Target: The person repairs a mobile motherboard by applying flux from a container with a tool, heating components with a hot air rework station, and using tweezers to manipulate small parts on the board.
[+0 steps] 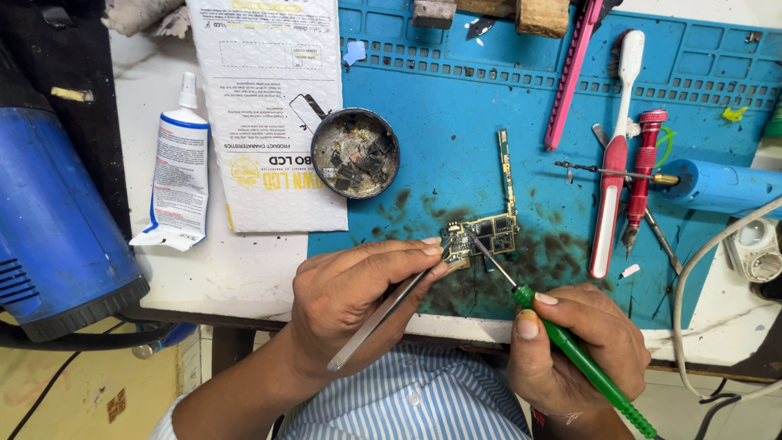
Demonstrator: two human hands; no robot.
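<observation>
Gripping tweezers (pixel 383 314), green screwdriver (pixel 570 346), circuit board (pixel 487 232)

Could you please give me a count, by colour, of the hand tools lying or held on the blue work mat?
Green: 1, the green-handled probe in the right hand
Metal: 1, the tweezers in the left hand
Red: 1, the red screwdriver
Pink: 1, the pink tool
Red and white: 1, the toothbrush
Blue: 1, the blue powered driver
Total: 6
</observation>
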